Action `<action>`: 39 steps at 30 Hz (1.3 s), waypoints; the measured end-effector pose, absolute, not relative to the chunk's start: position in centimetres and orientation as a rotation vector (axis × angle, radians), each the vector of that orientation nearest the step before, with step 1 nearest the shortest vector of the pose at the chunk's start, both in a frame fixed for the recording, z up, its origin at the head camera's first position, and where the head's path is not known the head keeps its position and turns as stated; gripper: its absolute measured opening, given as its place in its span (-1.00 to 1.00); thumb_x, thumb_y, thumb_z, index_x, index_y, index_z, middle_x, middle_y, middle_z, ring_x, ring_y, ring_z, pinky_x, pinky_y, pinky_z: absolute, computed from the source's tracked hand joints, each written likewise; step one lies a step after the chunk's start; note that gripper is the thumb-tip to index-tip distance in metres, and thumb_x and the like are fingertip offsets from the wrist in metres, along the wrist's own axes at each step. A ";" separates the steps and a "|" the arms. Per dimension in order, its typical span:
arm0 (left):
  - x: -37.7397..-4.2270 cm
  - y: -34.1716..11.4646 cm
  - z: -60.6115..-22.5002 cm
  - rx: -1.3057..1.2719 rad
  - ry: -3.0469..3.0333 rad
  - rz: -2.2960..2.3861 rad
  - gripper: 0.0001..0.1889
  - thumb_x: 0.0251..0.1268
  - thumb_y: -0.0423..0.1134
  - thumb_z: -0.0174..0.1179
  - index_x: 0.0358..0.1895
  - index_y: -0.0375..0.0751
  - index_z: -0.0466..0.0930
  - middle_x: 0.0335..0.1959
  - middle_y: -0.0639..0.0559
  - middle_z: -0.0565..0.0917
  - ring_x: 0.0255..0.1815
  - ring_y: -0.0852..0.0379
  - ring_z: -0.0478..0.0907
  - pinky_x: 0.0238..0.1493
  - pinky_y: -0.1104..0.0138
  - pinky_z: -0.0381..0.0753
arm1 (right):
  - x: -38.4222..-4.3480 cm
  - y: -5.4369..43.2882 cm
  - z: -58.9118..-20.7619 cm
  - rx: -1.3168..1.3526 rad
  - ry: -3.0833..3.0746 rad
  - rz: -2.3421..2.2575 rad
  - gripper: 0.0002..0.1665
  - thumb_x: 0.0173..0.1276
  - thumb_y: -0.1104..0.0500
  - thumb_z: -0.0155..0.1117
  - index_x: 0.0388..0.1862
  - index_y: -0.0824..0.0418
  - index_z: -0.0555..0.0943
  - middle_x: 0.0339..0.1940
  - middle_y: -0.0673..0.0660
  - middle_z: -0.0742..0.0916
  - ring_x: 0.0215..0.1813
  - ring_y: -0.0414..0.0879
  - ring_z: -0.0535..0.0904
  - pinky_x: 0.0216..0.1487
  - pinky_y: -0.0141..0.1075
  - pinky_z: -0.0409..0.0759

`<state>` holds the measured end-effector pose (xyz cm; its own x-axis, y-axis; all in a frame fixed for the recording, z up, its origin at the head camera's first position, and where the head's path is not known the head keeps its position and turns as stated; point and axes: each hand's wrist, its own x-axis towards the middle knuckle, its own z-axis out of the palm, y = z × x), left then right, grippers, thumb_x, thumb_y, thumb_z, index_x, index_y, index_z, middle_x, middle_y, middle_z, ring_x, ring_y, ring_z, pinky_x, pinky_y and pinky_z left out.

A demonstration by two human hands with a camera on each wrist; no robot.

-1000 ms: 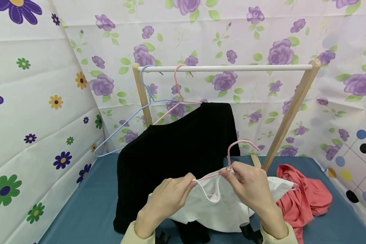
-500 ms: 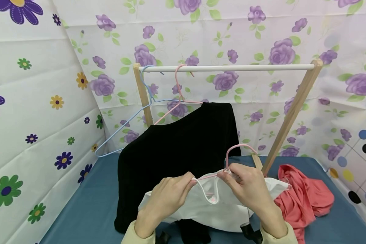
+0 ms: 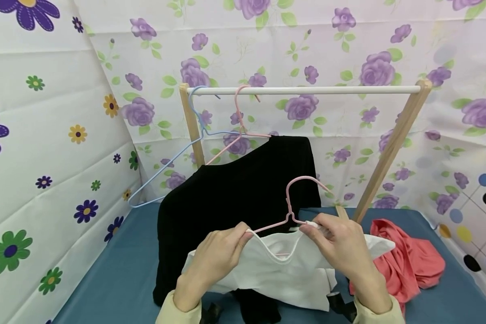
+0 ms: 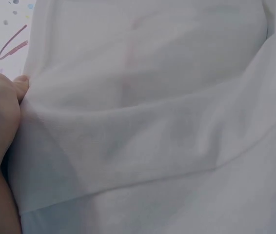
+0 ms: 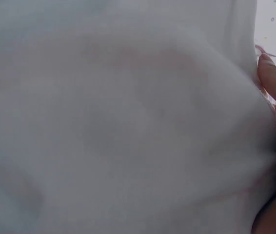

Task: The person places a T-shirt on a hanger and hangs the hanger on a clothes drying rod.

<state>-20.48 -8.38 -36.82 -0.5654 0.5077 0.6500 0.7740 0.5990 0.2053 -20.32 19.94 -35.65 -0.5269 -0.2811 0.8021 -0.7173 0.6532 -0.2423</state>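
A white shirt point(image 3: 267, 279) spreads between my two hands, its neckline facing up. The pink hanger point(image 3: 290, 204) sits in it, with the hook and the start of both arms rising out of the neck opening. My left hand point(image 3: 216, 258) pinches the neckline edge at the left, beside the hanger's arm. On the other side my right hand point(image 3: 342, 245) pinches the collar against the hanger's right arm. In the left wrist view the white cloth point(image 4: 143, 146) fills most of the picture. White fabric point(image 5: 128, 136) likewise covers the right wrist view.
Behind stands a rack with a white bar point(image 3: 328, 90) and wooden legs point(image 3: 393, 148). A blue hanger point(image 3: 166, 164) and a second pink hanger bearing a black shirt point(image 3: 235, 193) hang at its left. A coral garment point(image 3: 413, 256) lies crumpled on the blue table point(image 3: 105, 279) at the right.
The pink hanger's hook has risen and moved left, and its neck now shows clear of the collar. My hands have spread slightly apart, widening the neckline.
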 end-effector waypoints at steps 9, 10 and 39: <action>-20.7 -9.2 -36.6 -1.020 -2.274 -0.693 -0.81 0.58 -0.19 -0.05 -0.30 -0.07 0.43 -0.70 0.31 0.14 -0.76 0.48 0.01 -0.73 0.56 0.08 | -20.4 20.9 -35.6 0.719 -2.122 0.691 -0.79 0.26 -0.02 0.42 -0.50 -0.10 0.57 -0.74 -0.33 0.34 -0.70 -0.41 0.20 -0.66 -0.43 0.16; -20.8 -9.2 -36.6 -1.022 -2.269 -0.691 -0.80 0.59 -0.18 -0.06 -0.30 -0.07 0.43 -0.70 0.31 0.14 -0.76 0.48 0.00 -0.73 0.56 0.08 | -20.4 21.0 -35.6 0.718 -2.122 0.689 -0.79 0.25 -0.01 0.43 -0.50 -0.10 0.57 -0.74 -0.33 0.34 -0.70 -0.42 0.21 -0.66 -0.43 0.17; -21.4 -11.1 -36.6 -0.918 -2.232 -0.666 -0.78 0.38 0.03 0.15 -0.20 -0.03 0.54 -0.71 0.35 0.17 -0.76 0.47 0.06 -0.70 0.53 0.12 | -20.8 24.1 -35.3 0.798 -2.235 0.686 -0.67 0.02 0.11 0.59 -0.47 -0.12 0.53 -0.68 -0.31 0.42 -0.65 -0.41 0.27 -0.59 -0.51 0.19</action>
